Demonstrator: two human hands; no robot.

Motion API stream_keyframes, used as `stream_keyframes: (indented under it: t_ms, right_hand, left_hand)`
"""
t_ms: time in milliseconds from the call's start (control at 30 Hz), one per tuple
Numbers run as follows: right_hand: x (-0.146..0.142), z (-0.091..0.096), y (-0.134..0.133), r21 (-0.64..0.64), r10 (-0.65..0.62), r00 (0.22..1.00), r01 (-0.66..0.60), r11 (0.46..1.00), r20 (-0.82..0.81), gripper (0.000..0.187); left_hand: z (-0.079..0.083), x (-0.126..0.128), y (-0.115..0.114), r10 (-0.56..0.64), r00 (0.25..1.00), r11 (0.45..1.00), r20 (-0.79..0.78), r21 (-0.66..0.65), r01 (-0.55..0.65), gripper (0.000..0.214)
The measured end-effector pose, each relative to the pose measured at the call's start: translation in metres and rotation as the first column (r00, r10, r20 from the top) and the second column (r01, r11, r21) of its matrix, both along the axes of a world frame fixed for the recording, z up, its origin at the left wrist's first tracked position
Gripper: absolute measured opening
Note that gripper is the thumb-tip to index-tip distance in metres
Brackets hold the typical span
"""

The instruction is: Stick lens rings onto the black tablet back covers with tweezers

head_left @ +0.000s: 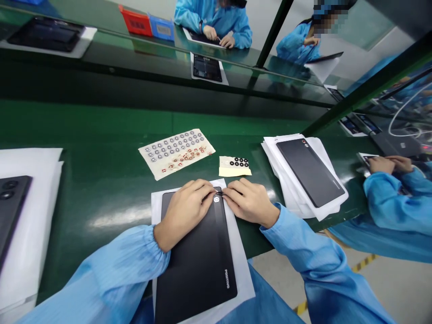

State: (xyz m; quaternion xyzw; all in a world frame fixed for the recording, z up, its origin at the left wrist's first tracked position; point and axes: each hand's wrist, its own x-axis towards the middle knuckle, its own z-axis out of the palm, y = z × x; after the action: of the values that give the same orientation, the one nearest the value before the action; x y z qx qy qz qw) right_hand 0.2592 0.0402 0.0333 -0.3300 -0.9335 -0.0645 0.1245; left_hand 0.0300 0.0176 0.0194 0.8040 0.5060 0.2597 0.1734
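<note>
A dark grey tablet (195,265) lies face down on a white sheet (245,270) right in front of me, with a round silver camera ring (216,199) near its top edge. My left hand (187,211) and my right hand (248,202) rest on the tablet's top end. Their fingertips meet just beside the ring, pinching a small dark piece (219,193). Beyond them lie a printed sheet of small lens rings (176,153) and a pale yellow card of black rings (235,165), neither touched.
Along the green workbench (84,130), further tablets lie on white sheets at my right (310,173) and left (10,211). A co-worker's hands (389,164) work at the right. Another person (216,27) sits across the bench, near red and blue boxes (136,21).
</note>
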Motion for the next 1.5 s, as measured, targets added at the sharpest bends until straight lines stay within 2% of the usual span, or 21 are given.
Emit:
stream_keyframes:
  t_ms: [133, 300, 400, 500, 600, 667, 733, 767, 833, 900, 967, 1033, 1067, 1100, 1133, 1167, 1200, 1233, 1300, 1367, 1500]
  right_hand:
    - [0.003, -0.011, -0.006, 0.102, 0.028, 0.998, -0.033, 0.994, 0.059, 0.024]
    - [0.004, -0.026, -0.016, 0.088, -0.005, 1.0, 0.003, 0.996, 0.021, 0.03]
    - [0.001, -0.03, -0.018, 0.075, -0.046, 0.997, 0.051, 0.996, -0.06, 0.029]
    - [0.001, -0.029, -0.013, 0.02, -0.138, 0.967, 0.145, 0.989, -0.215, 0.024]
    - [0.012, -0.023, 0.0, -0.011, -0.255, 0.935, 0.26, 0.965, -0.248, 0.025]
    - [0.022, -0.018, 0.01, 0.021, -0.313, 0.941, 0.318, 0.948, -0.128, 0.028]
    - [0.029, -0.013, 0.019, 0.054, -0.327, 0.944, 0.325, 0.944, 0.044, 0.032]
    - [0.03, -0.012, 0.022, 0.059, -0.318, 0.94, 0.313, 0.948, 0.123, 0.034]
    - [0.031, -0.009, 0.027, 0.053, -0.288, 0.932, 0.283, 0.958, 0.219, 0.031]
    - [0.029, -0.01, 0.03, 0.031, -0.259, 0.938, 0.259, 0.965, 0.231, 0.027]
    - [0.028, -0.013, 0.032, 0.006, -0.231, 0.956, 0.234, 0.972, 0.181, 0.025]
    - [0.028, -0.017, 0.033, -0.002, -0.225, 0.967, 0.227, 0.974, 0.12, 0.025]
    - [0.029, -0.019, 0.032, 0.0, -0.231, 0.968, 0.232, 0.973, 0.1, 0.024]
    - [0.029, -0.022, 0.032, 0.002, -0.233, 0.969, 0.234, 0.972, 0.086, 0.024]
    - [0.028, -0.024, 0.03, 0.003, -0.225, 0.972, 0.225, 0.974, 0.071, 0.024]
    - [0.028, -0.026, 0.029, 0.006, -0.206, 0.978, 0.206, 0.979, 0.045, 0.025]
    - [0.028, -0.028, 0.028, 0.007, -0.174, 0.985, 0.174, 0.985, 0.01, 0.025]
    - [0.028, -0.03, 0.027, 0.004, -0.141, 0.989, 0.141, 0.99, -0.034, 0.024]
    - [0.027, -0.035, 0.027, -0.023, -0.116, 0.98, 0.114, 0.993, -0.161, 0.023]
    - [0.026, -0.039, 0.029, -0.104, -0.167, 0.932, 0.141, 0.985, -0.322, 0.022]
    - [0.018, -0.044, 0.039, -0.326, -0.317, 0.73, 0.136, 0.935, -0.605, 0.023]
  left_hand:
    - [-0.001, -0.004, 0.002, -0.043, 0.999, 0.999, -0.028, 0.028, 0.044, 0.025]
    - [-0.006, -0.006, 0.002, -0.108, 0.989, 0.99, -0.102, 0.08, 0.116, 0.026]
    - [-0.005, 0.001, -0.001, -0.058, 0.982, 0.991, -0.18, 0.112, 0.079, 0.025]
    - [0.002, 0.003, 0.0, 0.004, 0.983, 0.994, -0.183, 0.112, 0.017, 0.026]
    - [0.014, -0.019, 0.01, 0.106, 0.983, 0.986, -0.149, 0.144, -0.085, 0.025]
    - [0.018, -0.048, 0.018, 0.257, 0.951, 0.952, -0.169, 0.211, -0.22, 0.026]
    - [0.018, -0.077, 0.025, 0.355, 0.88, 0.922, -0.316, 0.273, -0.274, 0.027]
    - [0.016, -0.09, 0.027, 0.347, 0.841, 0.928, -0.415, 0.28, -0.245, 0.028]
    - [0.014, -0.106, 0.028, 0.244, 0.782, 0.964, -0.574, 0.233, -0.13, 0.032]
    - [0.014, -0.11, 0.025, 0.168, 0.78, 0.979, -0.603, 0.192, -0.063, 0.036]
    - [0.017, -0.099, 0.023, 0.21, 0.811, 0.97, -0.547, 0.223, -0.1, 0.036]
    - [0.021, -0.078, 0.025, 0.246, 0.892, 0.965, -0.38, 0.179, -0.189, 0.029]
    - [0.023, -0.063, 0.028, 0.233, 0.942, 0.972, -0.242, 0.07, -0.223, 0.025]
    - [0.023, -0.047, 0.033, 0.219, 0.974, 0.968, -0.054, -0.112, -0.223, 0.023]
    - [0.023, -0.031, 0.04, 0.216, 0.965, 0.933, 0.148, -0.324, -0.159, 0.026]
    - [0.021, -0.015, 0.048, 0.232, 0.92, 0.864, 0.316, -0.502, -0.045, 0.031]
    - [0.018, 0.0, 0.057, 0.26, 0.861, 0.784, 0.438, -0.616, 0.077, 0.035]
    - [0.014, 0.012, 0.066, 0.289, 0.809, 0.721, 0.512, -0.672, 0.168, 0.036]
    - [0.006, 0.03, 0.08, 0.303, 0.769, 0.673, 0.563, -0.697, 0.246, 0.033]
    - [0.0, 0.038, 0.087, 0.302, 0.758, 0.675, 0.578, -0.692, 0.258, 0.031]
    - [-0.001, 0.036, 0.084, 0.265, 0.748, 0.692, 0.609, -0.66, 0.292, 0.037]
